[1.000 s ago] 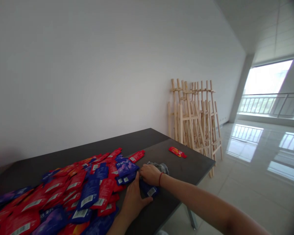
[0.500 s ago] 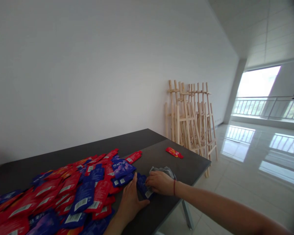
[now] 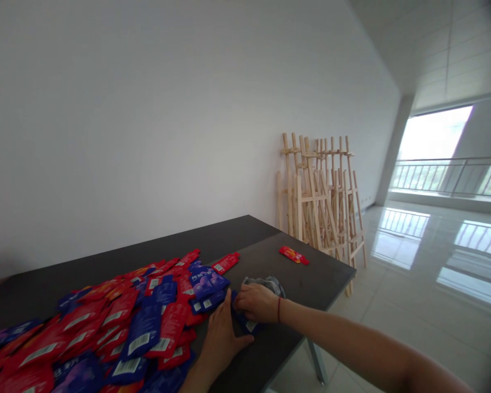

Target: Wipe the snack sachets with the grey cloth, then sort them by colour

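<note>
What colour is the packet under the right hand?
The packet is dark blue, best seen in the head view.

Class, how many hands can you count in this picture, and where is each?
2: the left hand lies between the pouch heap and a blue pouch; the right hand is over that blue pouch. No others show.

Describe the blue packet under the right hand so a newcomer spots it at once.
On the dark table, look right of the packet heap. The blue packet lies between the left hand and right hand, partly covered by the latter. Unlike the heap's blue ones, it lies apart.
</note>
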`<state>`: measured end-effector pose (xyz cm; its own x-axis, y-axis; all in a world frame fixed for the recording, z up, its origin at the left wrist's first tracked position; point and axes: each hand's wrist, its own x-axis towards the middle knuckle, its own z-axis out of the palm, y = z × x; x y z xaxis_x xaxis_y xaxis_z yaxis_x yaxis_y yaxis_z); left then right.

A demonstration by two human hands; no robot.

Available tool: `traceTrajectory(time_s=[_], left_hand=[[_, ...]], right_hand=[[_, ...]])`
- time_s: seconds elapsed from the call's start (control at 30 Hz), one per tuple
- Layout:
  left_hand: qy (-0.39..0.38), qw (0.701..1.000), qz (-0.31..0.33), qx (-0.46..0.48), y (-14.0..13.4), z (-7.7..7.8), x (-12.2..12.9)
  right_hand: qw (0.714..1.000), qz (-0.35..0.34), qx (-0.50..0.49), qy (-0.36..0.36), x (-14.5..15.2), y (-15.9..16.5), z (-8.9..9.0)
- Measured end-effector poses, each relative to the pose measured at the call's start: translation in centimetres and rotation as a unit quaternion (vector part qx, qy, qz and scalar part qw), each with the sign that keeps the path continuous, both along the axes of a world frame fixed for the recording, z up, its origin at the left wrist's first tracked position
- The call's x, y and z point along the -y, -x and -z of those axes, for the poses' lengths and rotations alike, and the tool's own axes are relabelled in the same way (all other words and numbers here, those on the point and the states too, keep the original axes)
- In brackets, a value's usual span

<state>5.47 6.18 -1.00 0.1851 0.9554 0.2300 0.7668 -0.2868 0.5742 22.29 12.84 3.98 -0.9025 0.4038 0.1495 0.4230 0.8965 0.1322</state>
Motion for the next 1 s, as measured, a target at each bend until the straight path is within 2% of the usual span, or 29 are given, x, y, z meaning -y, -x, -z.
traceTrajectory(time_s=[0.27,0.53,0.83,1.0], left_hand=[[-0.011,1.0,0.002,0.004,0.0,-0.2,0.2],[-0.014,1.0,-0.002,0.006,-0.1,-0.7,0.3],[-0.019,1.0,-0.011,-0.011,-0.1,0.3,0.1],[-0.026,1.0,-0.003,-0.013,-0.2,-0.1,0.2]], right_hand=[[0.995,-0.08,-0.05,0.042,2.2,-4.0,0.1],[0.997,0.014,-0.056,0.058,1.5,-5.2,0.3],[0.997,-0.026,-0.063,0.048,3.4,-6.1,0.6],[0.995,-0.013,-0.067,0.072,3.7,-6.1,0.3]])
